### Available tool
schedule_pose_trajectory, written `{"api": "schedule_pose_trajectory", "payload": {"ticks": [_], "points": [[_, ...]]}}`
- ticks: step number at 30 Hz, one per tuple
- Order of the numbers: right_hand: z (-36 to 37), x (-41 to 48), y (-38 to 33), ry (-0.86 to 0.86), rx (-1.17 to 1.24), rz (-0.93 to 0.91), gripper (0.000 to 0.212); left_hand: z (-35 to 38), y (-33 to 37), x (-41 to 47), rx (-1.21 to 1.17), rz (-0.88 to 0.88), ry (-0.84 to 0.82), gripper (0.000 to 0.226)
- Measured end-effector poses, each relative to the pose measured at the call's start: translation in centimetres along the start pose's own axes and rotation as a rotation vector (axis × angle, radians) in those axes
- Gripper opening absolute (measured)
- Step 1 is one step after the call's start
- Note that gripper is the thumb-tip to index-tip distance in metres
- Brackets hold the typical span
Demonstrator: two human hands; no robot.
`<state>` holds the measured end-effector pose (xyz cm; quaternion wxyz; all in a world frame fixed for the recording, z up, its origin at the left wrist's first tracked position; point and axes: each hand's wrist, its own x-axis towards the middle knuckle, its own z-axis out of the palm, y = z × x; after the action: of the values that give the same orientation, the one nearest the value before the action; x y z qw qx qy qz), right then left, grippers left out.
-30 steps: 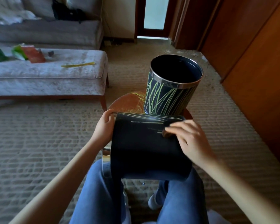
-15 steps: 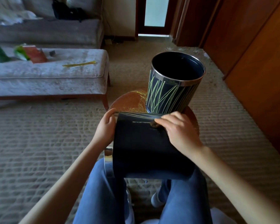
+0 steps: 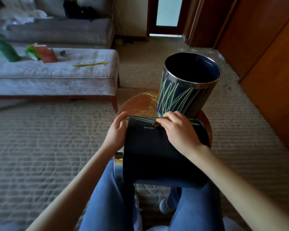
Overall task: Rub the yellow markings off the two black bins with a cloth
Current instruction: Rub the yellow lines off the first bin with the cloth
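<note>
A black bin (image 3: 153, 152) lies on its side across my lap, base away from me. Most of its wall is bare black; a few yellow lines remain along the far edge. My left hand (image 3: 116, 130) grips its left side. My right hand (image 3: 178, 130) presses a small brownish cloth (image 3: 156, 124) against the far upper wall; the hand hides most of the cloth. A second black bin (image 3: 187, 90) stands upright on a round wooden stool (image 3: 137, 104) just beyond, its side covered in yellow-green lines.
A grey upholstered bench (image 3: 53, 75) with a yellow strip (image 3: 90, 64) and packets stands to the left, a sofa behind it. Wooden cabinet doors (image 3: 270, 72) line the right. Beige carpet (image 3: 40, 147) surrounds the stool. My jeans-clad legs (image 3: 107, 197) support the bin.
My right hand with the cloth has slid left and toward the bin's far edge. The faint yellow streaks in the middle of the wall have thinned. The left hand holds still.
</note>
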<state>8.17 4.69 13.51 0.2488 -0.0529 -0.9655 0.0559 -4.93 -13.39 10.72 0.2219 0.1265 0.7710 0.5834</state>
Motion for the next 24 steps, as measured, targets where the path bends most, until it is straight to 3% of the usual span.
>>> {"api": "schedule_pose_trajectory", "payload": {"ticks": [3, 7, 10, 14, 16, 20, 24], "points": [[-1.1, -4.1, -1.9, 0.105, 0.021, -0.056, 0.028, 0.1, 0.3, 0.7, -0.046, -0.056, -0.011, 0.052], [-1.9, -7.9, -3.2, 0.109, 0.019, -0.187, 0.033, 0.1, 0.1, 0.8, -0.041, -0.065, -0.016, 0.064], [-1.2, -4.5, -2.7, 0.083, 0.038, -0.101, 0.027, -0.1, -0.5, 0.3, -0.054, -0.052, -0.02, 0.071], [0.1, 1.6, -2.1, -0.101, 0.071, 0.04, 0.022, 0.0, -1.0, -0.6, -0.058, 0.002, -0.001, 0.053], [0.2, 2.4, -2.0, -0.143, 0.052, 0.056, 0.02, -0.1, -0.9, -0.5, -0.059, -0.011, -0.003, 0.056], [-1.1, -1.7, -3.4, -0.014, 0.021, -0.055, 0.03, 0.0, -1.1, 1.1, -0.085, -0.053, -0.015, 0.074], [-2.6, -5.4, -4.9, -0.021, 0.044, -0.226, 0.031, 0.1, -2.0, 2.0, -0.121, -0.08, -0.03, 0.072]]}}
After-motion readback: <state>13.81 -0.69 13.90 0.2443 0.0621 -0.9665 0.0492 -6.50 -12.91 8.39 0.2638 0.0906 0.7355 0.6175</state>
